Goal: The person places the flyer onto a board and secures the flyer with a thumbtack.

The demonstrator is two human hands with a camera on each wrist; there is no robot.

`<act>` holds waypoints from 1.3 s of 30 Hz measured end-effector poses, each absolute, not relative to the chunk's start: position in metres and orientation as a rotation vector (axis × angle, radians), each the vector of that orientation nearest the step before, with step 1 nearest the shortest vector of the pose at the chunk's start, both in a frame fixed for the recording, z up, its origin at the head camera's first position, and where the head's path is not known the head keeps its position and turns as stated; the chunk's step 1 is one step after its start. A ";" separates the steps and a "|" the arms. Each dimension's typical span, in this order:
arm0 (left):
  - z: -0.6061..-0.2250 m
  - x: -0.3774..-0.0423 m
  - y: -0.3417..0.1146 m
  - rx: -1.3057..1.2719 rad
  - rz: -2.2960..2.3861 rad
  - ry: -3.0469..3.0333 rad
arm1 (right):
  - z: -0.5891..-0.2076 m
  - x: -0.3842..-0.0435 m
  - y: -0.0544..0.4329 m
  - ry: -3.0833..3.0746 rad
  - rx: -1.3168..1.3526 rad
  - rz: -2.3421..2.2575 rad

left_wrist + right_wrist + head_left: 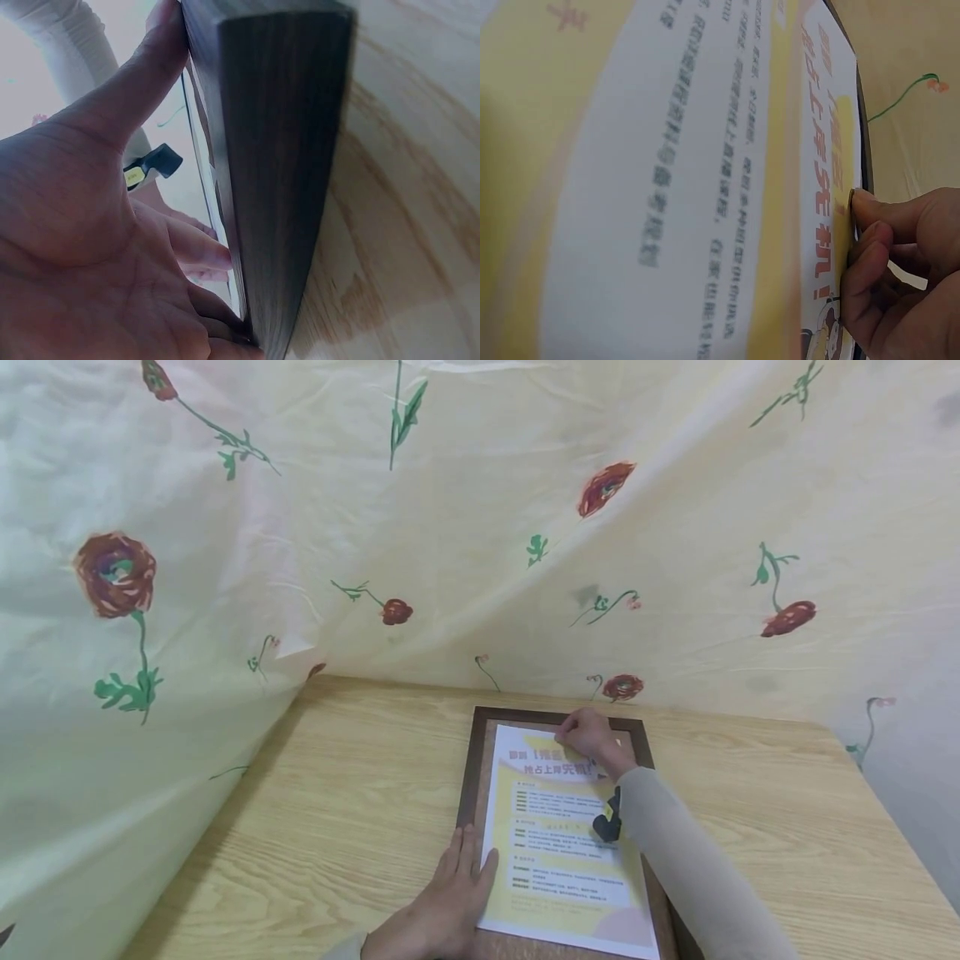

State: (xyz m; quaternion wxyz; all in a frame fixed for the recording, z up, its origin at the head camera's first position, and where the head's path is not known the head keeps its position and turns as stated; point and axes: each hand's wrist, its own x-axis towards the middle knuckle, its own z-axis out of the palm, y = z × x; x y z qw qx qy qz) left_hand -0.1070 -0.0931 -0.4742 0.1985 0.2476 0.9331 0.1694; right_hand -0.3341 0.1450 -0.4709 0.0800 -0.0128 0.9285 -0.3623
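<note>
A printed poster (562, 868) with yellow patches and Chinese text lies on a brown board (510, 943) with a dark wooden frame (471, 777). My right hand (592, 739) is at the poster's top edge. In the right wrist view, the thumb and fingers of that right hand (900, 277) are bent together and appear to pinch the paper (645, 195) there; the exact contact is partly hidden. My left hand (450, 897), fingers extended, rests along the frame's left side. The left wrist view shows this left hand (97, 217) against the frame's outer side (277, 150).
Beneath the board is a light wood-grain table (337, 802). A flower-printed cloth (450, 527) hangs behind the table and down its left side. A black strap piece with a yellow label (607, 817) sits at the right wrist, above the poster.
</note>
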 end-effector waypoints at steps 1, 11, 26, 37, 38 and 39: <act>-0.474 -0.107 -0.093 0.690 0.475 2.609 | -0.471 -0.334 0.145 2.784 -0.036 -1.085; -0.473 -0.110 -0.092 0.707 0.475 2.602 | -0.474 -0.333 0.155 2.774 -0.021 -1.119; -0.476 -0.120 -0.090 0.683 0.465 2.606 | -0.444 -0.320 0.198 2.796 -0.245 -1.092; -0.472 -0.131 -0.102 0.723 0.516 2.615 | -0.405 -0.293 0.214 2.963 -0.592 -0.912; -0.471 -0.132 -0.104 0.726 0.545 2.599 | -0.403 -0.290 0.215 2.967 -0.621 -0.905; -0.470 -0.134 -0.106 0.728 0.584 2.578 | -0.401 -0.286 0.215 2.971 -0.644 -0.896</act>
